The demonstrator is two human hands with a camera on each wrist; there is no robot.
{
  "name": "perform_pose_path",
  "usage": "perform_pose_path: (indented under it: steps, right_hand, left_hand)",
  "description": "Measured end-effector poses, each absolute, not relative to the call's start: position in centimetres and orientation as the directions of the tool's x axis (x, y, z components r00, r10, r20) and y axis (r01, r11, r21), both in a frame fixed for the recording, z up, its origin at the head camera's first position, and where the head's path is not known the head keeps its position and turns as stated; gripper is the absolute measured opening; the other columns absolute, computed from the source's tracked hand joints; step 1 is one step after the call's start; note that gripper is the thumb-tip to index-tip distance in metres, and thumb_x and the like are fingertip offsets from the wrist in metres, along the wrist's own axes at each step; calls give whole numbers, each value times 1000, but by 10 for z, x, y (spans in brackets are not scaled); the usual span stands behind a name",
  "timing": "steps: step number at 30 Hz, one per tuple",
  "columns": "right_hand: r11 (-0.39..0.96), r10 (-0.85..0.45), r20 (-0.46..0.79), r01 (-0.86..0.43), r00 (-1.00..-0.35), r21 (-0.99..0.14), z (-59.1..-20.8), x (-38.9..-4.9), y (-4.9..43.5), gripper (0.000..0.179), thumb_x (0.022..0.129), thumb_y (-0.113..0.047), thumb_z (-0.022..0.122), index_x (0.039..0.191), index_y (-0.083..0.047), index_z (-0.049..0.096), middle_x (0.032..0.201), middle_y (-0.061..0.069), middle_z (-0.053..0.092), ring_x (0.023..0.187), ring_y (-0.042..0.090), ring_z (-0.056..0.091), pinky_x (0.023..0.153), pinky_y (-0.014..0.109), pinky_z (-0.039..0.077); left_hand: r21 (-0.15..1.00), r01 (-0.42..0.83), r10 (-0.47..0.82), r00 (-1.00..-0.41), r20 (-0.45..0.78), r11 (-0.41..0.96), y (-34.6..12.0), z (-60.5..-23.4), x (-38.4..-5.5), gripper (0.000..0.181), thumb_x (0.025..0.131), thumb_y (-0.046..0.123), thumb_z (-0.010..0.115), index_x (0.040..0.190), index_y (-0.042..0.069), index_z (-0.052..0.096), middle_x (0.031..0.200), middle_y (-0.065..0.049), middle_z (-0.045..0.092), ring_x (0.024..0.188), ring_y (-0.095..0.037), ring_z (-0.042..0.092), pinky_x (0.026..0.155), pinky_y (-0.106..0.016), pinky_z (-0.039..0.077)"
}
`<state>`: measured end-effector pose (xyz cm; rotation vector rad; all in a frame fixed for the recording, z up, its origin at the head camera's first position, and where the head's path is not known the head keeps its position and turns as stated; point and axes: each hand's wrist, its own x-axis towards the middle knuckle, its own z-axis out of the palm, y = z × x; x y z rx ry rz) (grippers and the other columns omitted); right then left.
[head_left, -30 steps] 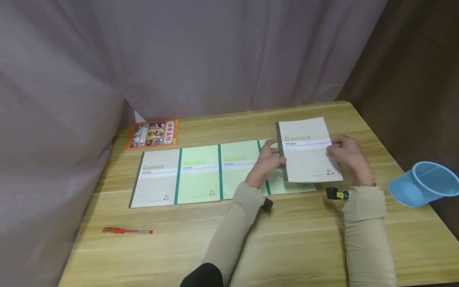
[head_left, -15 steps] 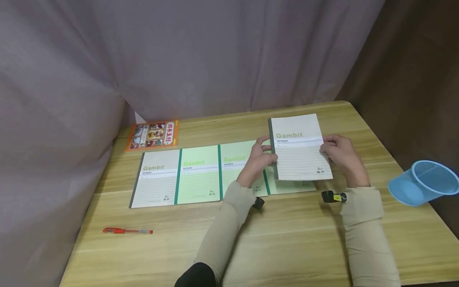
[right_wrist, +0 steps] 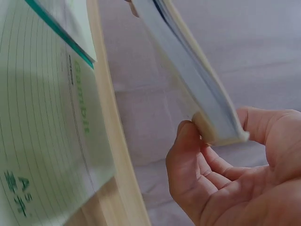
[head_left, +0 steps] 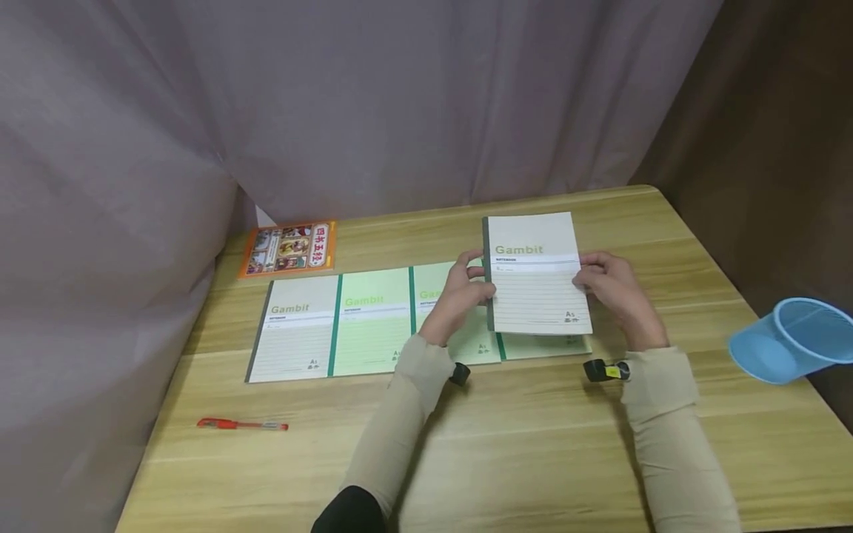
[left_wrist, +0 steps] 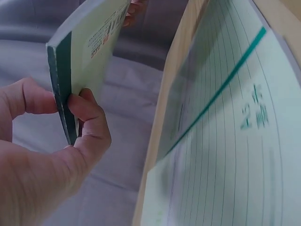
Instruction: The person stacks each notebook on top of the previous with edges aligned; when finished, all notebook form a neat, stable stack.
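Soft even light, blurred wrist close-ups

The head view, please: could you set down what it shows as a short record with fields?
held item: grey Gambit notebook, lifted over the row
left hand: grips its spine edge
right hand: grips its opposite edge
row on table: overlapping notebooks, green and grey covers
far left corner: orange book
near left: red pen
right edge: blue mesh cup, on its side
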<state>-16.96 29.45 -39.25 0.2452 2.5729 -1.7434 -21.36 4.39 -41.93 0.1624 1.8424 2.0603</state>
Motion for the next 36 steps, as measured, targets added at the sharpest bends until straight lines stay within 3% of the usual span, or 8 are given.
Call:
perform_pose_path:
  steps: [14,25,36]
  right_hand:
    - [308,21,-175,173,-984,-935,-397,-180,268,51,93,2,55,138,17,39,89,-4,63,75,8,62,67,27,56]
    - [329,-26,-175,157,-984,-931,-402,-187,245,50,92,1,59,137,15,42,99,10,65,75,13,64,67,30,57]
    - [306,-68,-197,168,-978,-937,-405,-194,224,48,91,2,58,134,16,43,99,12,65,75,14,64,68,30,57]
  left_hand:
    - [984,-170,329,-934,-142,-57,9,-427,-216,82,78,-14,54,155,7,32,115,-13,61,87,-22,62,67,-31,54]
    - [981,-191,287,-943,-170,-45,-18,-435,-212,84,78,-13,55,155,10,32,121,-13,60,87,-22,61,66,-29,50]
    - [985,-172,276,-948,-157,-31,-45,-436,-209,82,80,-10,55,155,10,32,125,-15,60,81,-19,58,68,-29,50]
